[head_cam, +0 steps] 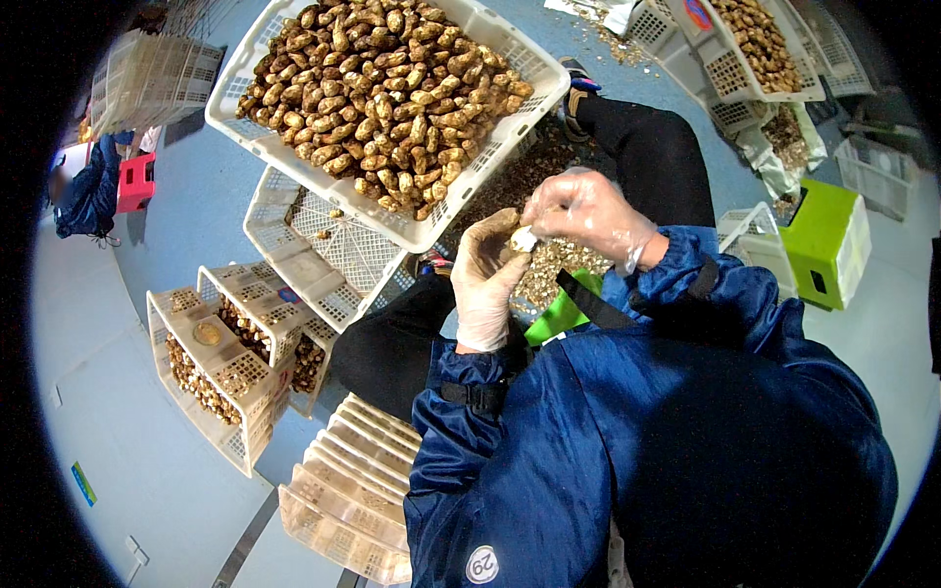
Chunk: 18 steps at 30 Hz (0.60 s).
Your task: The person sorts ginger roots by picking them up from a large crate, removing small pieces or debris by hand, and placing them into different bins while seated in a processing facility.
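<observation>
My left hand (pixel 487 283), in a thin, translucent glove with soiled fingers, holds a small white-and-brown piece (pixel 523 239) between thumb and fingers. From the upper right, my right hand (pixel 584 213), also gloved, pinches at the edge of that piece with thumb and forefinger. A large off-white plastic crate (pixel 323 180) lies ahead, heaped with brown, knobbly, peanut-shaped pieces (pixel 382 95). Below my hands many small pale and brown scraps (pixel 562 268) lie between my legs, beside a bright green object (pixel 560 314) that my jacket partly hides.
A mostly bare crate (pixel 338 294) sits under the full one. Filled crates (pixel 220 345) stand at left, nested crates (pixel 353 478) at lower left. At right are a green stool (pixel 827 242) and another filled crate (pixel 798 94). A person (pixel 88 195) is at far left near a red stool (pixel 137 182).
</observation>
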Each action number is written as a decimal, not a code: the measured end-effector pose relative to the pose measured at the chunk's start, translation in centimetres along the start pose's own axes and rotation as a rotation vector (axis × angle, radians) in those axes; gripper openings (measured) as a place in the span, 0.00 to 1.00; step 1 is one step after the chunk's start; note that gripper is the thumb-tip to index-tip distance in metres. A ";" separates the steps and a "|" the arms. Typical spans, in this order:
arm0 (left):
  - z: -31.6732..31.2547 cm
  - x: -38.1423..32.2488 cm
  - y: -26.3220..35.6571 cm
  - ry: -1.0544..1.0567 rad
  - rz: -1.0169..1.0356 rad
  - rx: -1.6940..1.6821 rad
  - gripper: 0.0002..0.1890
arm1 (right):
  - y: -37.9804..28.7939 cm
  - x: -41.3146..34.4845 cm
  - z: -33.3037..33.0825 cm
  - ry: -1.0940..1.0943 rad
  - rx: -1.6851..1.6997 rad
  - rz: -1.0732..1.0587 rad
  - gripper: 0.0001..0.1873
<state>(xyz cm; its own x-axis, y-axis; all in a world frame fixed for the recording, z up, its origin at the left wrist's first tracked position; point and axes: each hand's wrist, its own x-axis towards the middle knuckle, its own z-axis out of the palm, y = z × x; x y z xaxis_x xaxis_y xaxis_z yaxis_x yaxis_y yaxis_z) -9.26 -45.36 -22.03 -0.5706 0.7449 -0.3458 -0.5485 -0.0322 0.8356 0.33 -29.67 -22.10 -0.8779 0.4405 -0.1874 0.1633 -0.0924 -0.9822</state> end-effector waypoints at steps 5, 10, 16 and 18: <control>-0.5 0.2 -0.7 -0.047 -0.049 -0.122 0.23 | -0.1 -0.4 -0.3 0.090 0.021 0.034 0.07; -0.5 0.5 -1.0 -0.040 -0.125 -0.265 0.19 | -1.3 -1.0 0.9 0.090 -0.052 -0.172 0.06; -0.5 0.5 -1.1 0.021 -0.065 -0.038 0.19 | -0.4 -0.9 1.3 0.097 -0.196 -0.219 0.05; -0.2 0.4 -1.0 0.014 -0.103 -0.127 0.19 | 0.1 -0.6 0.7 0.138 -0.116 -0.100 0.05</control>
<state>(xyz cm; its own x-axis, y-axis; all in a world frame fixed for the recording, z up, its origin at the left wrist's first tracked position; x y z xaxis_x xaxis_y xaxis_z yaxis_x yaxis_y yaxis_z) -9.08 -45.22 -23.07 -0.5154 0.7392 -0.4336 -0.6769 -0.0408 0.7350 0.60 -30.59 -22.11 -0.8235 0.5617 -0.0801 0.1358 0.0581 -0.9890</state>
